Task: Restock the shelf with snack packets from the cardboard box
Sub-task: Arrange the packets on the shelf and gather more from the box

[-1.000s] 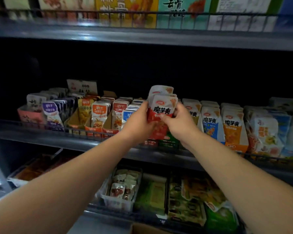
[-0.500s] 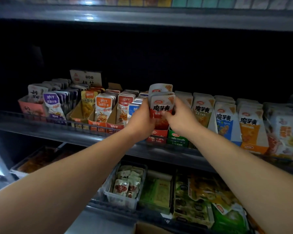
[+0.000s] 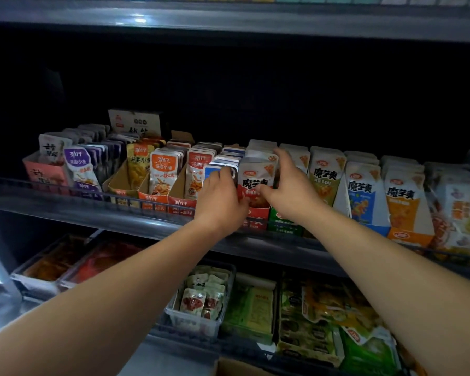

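The left grip (image 3: pixel 223 202) and the right grip (image 3: pixel 291 191) are both clamped on one bunch of red snack packets (image 3: pixel 257 176). The left is curled round the bunch's left edge, and the right has its thumb on the front face and its fingers over the top right corner. The bunch stands upright between the two grips, its lower part down inside the red display carton (image 3: pixel 258 215) just below them on the middle shelf (image 3: pixel 92 213). I judge this load nearly seated. What remains is to press it fully down and back, let go, and fetch more from the cardboard box (image 3: pixel 236 369), whose corner shows far below the grips; its contents are hidden. Sideways room is tight: blue packets (image 3: pixel 223 161) touch the outer side of the left grip's fingers, and green-labelled packets (image 3: pixel 324 177) stand just beyond the right grip. Below and in front of the grips a wire rail (image 3: pixel 65 189) runs along the shelf's lip, an edge the wrists would have to clear. Above the grips there is wide dark space up to the upper shelf (image 3: pixel 228 23), so up and back looks like the free way out.
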